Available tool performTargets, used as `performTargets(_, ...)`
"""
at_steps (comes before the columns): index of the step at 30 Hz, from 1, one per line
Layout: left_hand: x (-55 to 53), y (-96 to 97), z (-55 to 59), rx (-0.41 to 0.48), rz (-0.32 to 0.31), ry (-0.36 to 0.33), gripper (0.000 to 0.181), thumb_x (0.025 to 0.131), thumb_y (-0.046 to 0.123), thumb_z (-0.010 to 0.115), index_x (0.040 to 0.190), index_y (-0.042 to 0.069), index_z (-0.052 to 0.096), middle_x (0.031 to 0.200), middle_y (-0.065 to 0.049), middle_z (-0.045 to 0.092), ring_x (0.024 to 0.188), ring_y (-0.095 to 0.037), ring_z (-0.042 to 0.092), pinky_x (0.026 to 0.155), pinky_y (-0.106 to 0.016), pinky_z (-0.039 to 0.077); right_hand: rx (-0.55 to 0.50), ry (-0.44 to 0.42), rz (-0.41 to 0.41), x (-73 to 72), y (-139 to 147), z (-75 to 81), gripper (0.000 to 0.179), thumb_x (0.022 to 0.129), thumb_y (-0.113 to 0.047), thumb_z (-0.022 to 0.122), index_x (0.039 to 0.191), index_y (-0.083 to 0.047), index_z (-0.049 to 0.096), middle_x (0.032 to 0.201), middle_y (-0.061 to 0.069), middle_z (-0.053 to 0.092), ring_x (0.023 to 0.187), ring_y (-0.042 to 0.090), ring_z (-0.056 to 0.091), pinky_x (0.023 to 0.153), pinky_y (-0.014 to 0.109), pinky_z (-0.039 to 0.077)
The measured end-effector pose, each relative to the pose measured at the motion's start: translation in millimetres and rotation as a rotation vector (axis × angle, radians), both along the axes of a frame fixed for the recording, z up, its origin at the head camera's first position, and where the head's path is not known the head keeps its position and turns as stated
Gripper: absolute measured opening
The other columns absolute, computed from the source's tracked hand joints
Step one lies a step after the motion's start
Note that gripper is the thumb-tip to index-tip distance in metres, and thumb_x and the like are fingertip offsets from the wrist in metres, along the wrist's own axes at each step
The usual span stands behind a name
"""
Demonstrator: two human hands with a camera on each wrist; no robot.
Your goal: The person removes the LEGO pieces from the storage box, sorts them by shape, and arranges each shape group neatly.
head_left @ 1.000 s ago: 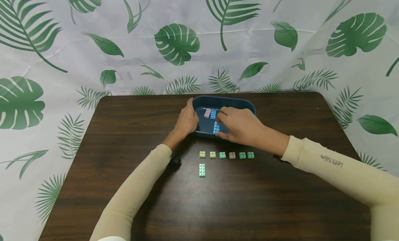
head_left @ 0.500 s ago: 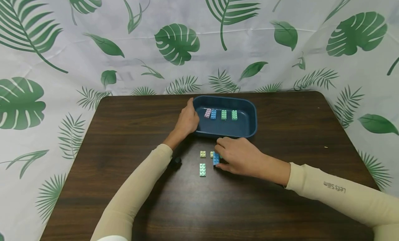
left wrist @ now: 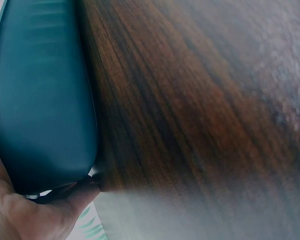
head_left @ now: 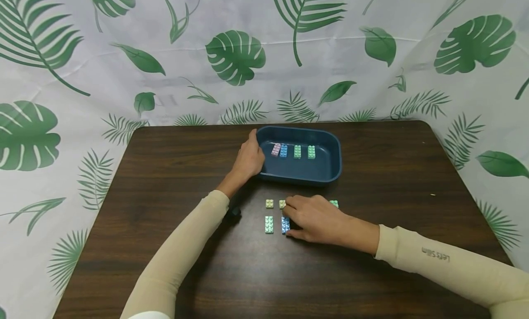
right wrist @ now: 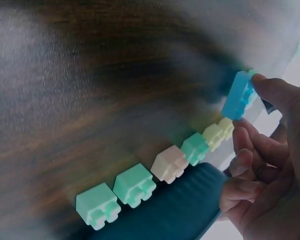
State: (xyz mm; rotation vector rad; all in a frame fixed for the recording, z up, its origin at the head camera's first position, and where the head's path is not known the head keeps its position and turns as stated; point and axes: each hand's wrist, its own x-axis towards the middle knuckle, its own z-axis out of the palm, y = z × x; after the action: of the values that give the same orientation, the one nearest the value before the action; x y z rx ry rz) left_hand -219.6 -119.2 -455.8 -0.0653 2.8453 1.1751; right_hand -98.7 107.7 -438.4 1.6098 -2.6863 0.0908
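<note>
My right hand [head_left: 316, 219] pinches a blue toy brick [head_left: 285, 225] by its two ends, between thumb and fingers. In the right wrist view the same blue brick [right wrist: 236, 96] shows close over the table. Just left of it lies a long green brick [head_left: 269, 224]. Behind them runs a row of small square bricks, with a yellow one [head_left: 269, 204] at its left end; my right hand hides part of that row in the head view. My left hand [head_left: 249, 157] grips the left end of a dark blue tray [head_left: 299, 178], thumb and fingers at its wall.
Inside the tray lie a pink brick [head_left: 276, 149], a blue brick [head_left: 283, 151] and two green bricks, one of them a green brick [head_left: 312, 152] to the right. The brown wooden table [head_left: 372, 282] ends at a leaf-print cloth [head_left: 314, 80] behind.
My right hand has lifted the blue brick out of the tray and brought it toward me, down beside the long green brick. The left hand stays on the tray.
</note>
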Motion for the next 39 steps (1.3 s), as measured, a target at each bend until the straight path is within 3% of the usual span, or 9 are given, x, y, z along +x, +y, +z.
performTargets(13,-1.5,5.6,2.1,0.011,0.009,-0.009,0.062,0.11,0.008,0.039,0.168,0.01,0.018,0.145,-0.023,0.062,0.114,-0.035,0.07,0.096,-0.051,0.056,0.027,-0.001,-0.013,1.9,5,-0.5,0.056,0.093,-0.058,0.075,0.124,-0.012,0.073,0.107,0.0,0.067,0.083,0.007,0.056,0.057,0.018,0.044)
performTargets(18,-1.7,5.1,1.4,0.015,0.014,-0.008,0.062,0.11,0.007,0.038,0.168,0.011,0.018,0.133,-0.023,0.067,0.099,-0.033,0.07,0.087,-0.049,0.055,0.023,0.031,-0.024,-2.5,6,10.9,0.058,0.092,-0.062,0.075,0.121,-0.012,0.074,0.102,-0.001,0.065,0.081,0.009,0.055,0.056,0.019,0.043)
performTargets(23,-1.3,3.4,1.7,0.009,0.01,-0.004,0.062,0.109,0.008,0.037,0.169,0.011,0.018,0.141,-0.023,0.065,0.109,-0.035,0.07,0.093,-0.051,0.055,-0.023,0.088,-0.022,-13.3,9,26.7,0.049,0.091,-0.059,0.077,0.107,-0.013,0.075,0.091,-0.003,0.061,0.075,0.009,0.051,0.055,0.02,0.041)
performTargets(26,-1.1,2.5,1.2,0.013,-0.006,0.003,0.063,0.109,0.009,0.037,0.169,0.01,0.017,0.146,-0.023,0.062,0.114,-0.036,0.069,0.094,-0.052,0.055,-0.07,0.118,-0.043,-23.3,13,35.1,0.043,0.092,-0.056,0.078,0.105,-0.014,0.077,0.089,-0.003,0.061,0.074,0.009,0.052,0.055,0.02,0.041)
performTargets(32,2.9,-2.9,0.5,0.001,0.01,-0.019,0.063,0.11,0.009,0.037,0.169,0.011,0.016,0.13,-0.022,0.068,0.089,-0.033,0.068,0.083,-0.047,0.053,-0.182,0.155,-0.116,-57.3,19,42.5,0.037,0.094,-0.051,0.077,0.108,-0.017,0.08,0.096,-0.002,0.067,0.076,0.01,0.062,0.054,0.025,0.047)
performTargets(36,3.3,-2.5,1.3,0.003,-0.004,-0.02,0.062,0.11,0.01,0.036,0.169,0.011,0.016,0.132,-0.023,0.068,0.091,-0.033,0.068,0.083,-0.047,0.052,-0.164,0.135,-0.221,-87.9,30,44.0,0.037,0.097,-0.05,0.075,0.112,-0.017,0.08,0.096,0.001,0.067,0.071,0.012,0.061,0.05,0.027,0.043)
performTargets(39,2.0,0.6,2.0,0.005,-0.011,-0.012,0.061,0.11,0.009,0.036,0.168,0.01,0.018,0.137,-0.024,0.066,0.103,-0.037,0.07,0.089,-0.051,0.054,-0.108,0.112,-0.321,-109.6,41,43.0,0.038,0.097,-0.047,0.076,0.117,-0.016,0.079,0.099,0.002,0.067,0.07,0.013,0.062,0.05,0.028,0.042)
